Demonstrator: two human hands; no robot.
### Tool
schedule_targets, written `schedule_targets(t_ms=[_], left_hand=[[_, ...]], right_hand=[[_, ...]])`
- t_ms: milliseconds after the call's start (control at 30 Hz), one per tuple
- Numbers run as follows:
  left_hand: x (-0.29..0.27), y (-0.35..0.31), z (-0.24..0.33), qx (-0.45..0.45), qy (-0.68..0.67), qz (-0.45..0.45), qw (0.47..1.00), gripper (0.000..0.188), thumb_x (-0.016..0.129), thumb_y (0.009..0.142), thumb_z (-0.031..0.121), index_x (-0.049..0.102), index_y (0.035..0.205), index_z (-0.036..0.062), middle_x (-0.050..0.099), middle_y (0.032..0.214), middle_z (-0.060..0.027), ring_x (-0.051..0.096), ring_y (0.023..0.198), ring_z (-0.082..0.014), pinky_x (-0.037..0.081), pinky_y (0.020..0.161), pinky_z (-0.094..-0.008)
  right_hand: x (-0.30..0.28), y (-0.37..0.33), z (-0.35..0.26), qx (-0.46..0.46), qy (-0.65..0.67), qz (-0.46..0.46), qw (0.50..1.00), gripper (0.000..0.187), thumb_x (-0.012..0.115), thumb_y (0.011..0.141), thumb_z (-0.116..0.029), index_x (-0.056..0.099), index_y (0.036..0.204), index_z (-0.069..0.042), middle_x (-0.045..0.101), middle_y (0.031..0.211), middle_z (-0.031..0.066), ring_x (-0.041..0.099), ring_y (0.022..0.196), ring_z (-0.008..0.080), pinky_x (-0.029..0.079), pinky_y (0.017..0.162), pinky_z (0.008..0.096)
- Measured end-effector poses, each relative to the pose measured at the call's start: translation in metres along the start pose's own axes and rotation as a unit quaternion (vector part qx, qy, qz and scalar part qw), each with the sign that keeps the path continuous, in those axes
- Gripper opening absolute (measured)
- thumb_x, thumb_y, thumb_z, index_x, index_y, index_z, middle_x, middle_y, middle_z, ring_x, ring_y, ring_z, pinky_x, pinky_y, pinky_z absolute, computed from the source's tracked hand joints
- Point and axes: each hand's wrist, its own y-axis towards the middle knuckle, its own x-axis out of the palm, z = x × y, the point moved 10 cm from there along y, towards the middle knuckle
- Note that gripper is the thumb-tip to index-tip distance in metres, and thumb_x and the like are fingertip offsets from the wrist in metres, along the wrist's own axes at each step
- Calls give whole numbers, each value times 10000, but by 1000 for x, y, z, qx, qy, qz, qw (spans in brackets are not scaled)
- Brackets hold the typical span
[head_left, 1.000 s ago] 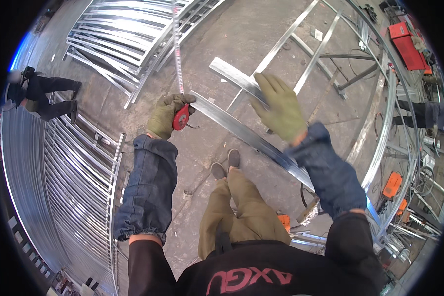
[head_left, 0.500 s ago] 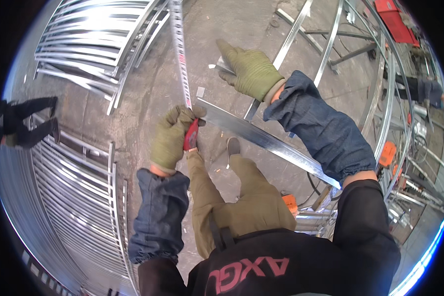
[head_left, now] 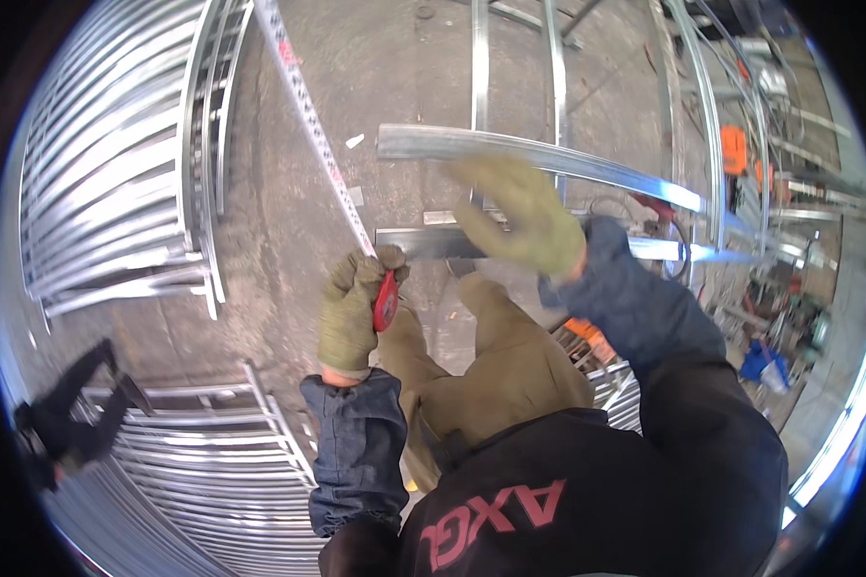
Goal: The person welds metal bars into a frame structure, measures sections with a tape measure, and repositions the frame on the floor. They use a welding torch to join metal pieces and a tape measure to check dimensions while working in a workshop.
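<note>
My left hand (head_left: 349, 313), in an olive work glove, is closed around a red tape measure (head_left: 386, 302). From it the white tape blade (head_left: 310, 120) runs out, slanting up and to the left past the top of the view. My right hand (head_left: 529, 219), gloved alike and smeared by motion, has its thumb and fingers apart and nothing visible in them. It hovers between two galvanized metal profiles: the farther profile (head_left: 419, 142) shows its end left of the fingers, and the nearer profile (head_left: 416, 242) passes beneath the hand, partly hidden by it.
Stacked metal frames (head_left: 115, 163) lie at the far left, with more slatted frames (head_left: 221, 452) at the near left. A person in dark clothes (head_left: 77, 413) is by them. Long metal bars (head_left: 479, 67) stretch away ahead. Orange tools (head_left: 733, 149) and clutter lie to the right.
My right hand has drawn nearer and come off the farther profile's end, its fingers spreading. The view has turned, so the stacks appear lower. The left hand keeps its hold on the tape measure.
</note>
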Motion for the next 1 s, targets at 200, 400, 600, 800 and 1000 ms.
schedule_targets(t_ms=[200, 400, 600, 800, 1000], left_hand=[[2, 11, 51, -23, 273, -36, 961, 271, 653, 1058, 94, 758, 1298, 25, 756, 1229, -145, 756, 1057, -263, 604, 957, -374], [-35, 74, 126, 19, 519, -121, 846, 382, 582, 1110, 259, 766, 1299, -17, 747, 1116, -101, 723, 915, -196, 592, 784, -336], [7, 195, 169, 63, 693, -298, 653, 346, 725, 967, 182, 735, 1302, 100, 770, 1127, -134, 719, 986, -313, 568, 827, -498], [141, 250, 146, -162, 478, -244, 828, 351, 770, 999, 293, 780, 1168, -14, 739, 961, -101, 695, 828, -156, 548, 724, -281], [217, 306, 89, -148, 467, -417, 766, 353, 648, 1065, 255, 753, 1244, -31, 735, 1042, -87, 708, 919, -182, 580, 779, -315]], right_hand=[[-24, -103, -11, 291, 173, 57, 939, 294, 772, 955, -139, 756, 1213, 1, 766, 1094, 203, 750, 991, 404, 603, 855, 459], [-5, -132, -1, 502, 262, 190, 802, 301, 734, 1030, -241, 774, 1269, -62, 786, 1134, 189, 756, 1036, 358, 603, 879, 431], [53, -113, 1, 529, 370, 286, 708, 412, 669, 1094, -369, 740, 1322, -33, 797, 1167, 191, 779, 1063, 291, 613, 881, 366], [88, -78, -1, 616, 363, 288, 636, 544, 588, 1123, -480, 675, 1399, -19, 755, 1239, 192, 741, 1121, 287, 602, 933, 389], [173, -33, -12, 454, 598, 630, 198, 452, 532, 1158, -226, 488, 1565, -36, 608, 1520, 160, 681, 1254, 257, 563, 1059, 348]])
